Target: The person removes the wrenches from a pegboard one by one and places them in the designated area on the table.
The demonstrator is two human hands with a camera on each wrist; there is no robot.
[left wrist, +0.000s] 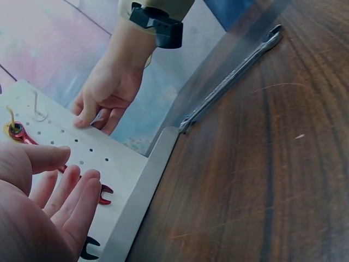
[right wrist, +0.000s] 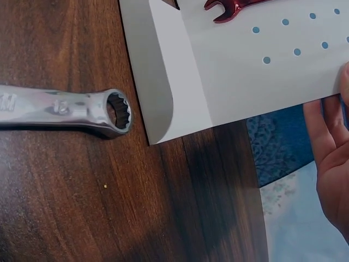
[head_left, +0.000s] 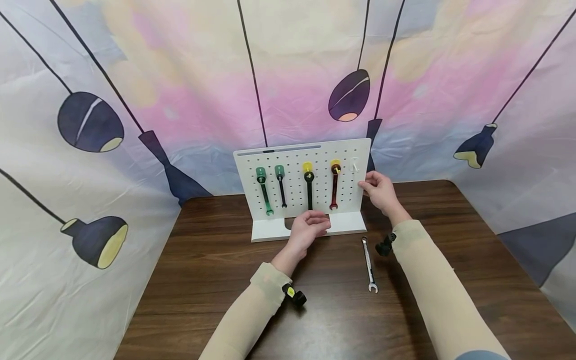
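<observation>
My right hand [head_left: 382,194] pinches the right edge of a white pegboard [head_left: 348,195], thumb on the front face and fingers behind it. Low in front of the board is my left hand [head_left: 307,231], fingers loosely extended and holding nothing, as the left wrist view also shows. Along the board hang a green combination wrench [head_left: 265,195], a small dark wrench [head_left: 282,191], a black wrench [head_left: 309,190] and a red wrench [head_left: 334,192]. The black one's lower end is hidden behind my left hand in the head view. A silver combination wrench [head_left: 368,265] lies on the table, ring end toward the board.
A clear hook [head_left: 354,165] at the board's upper right carries no wrench. The pegboard's white foot [head_left: 270,230] stands on the dark wooden table [head_left: 211,280]. Behind the table hangs a cloth backdrop [head_left: 297,100] printed with lamps.
</observation>
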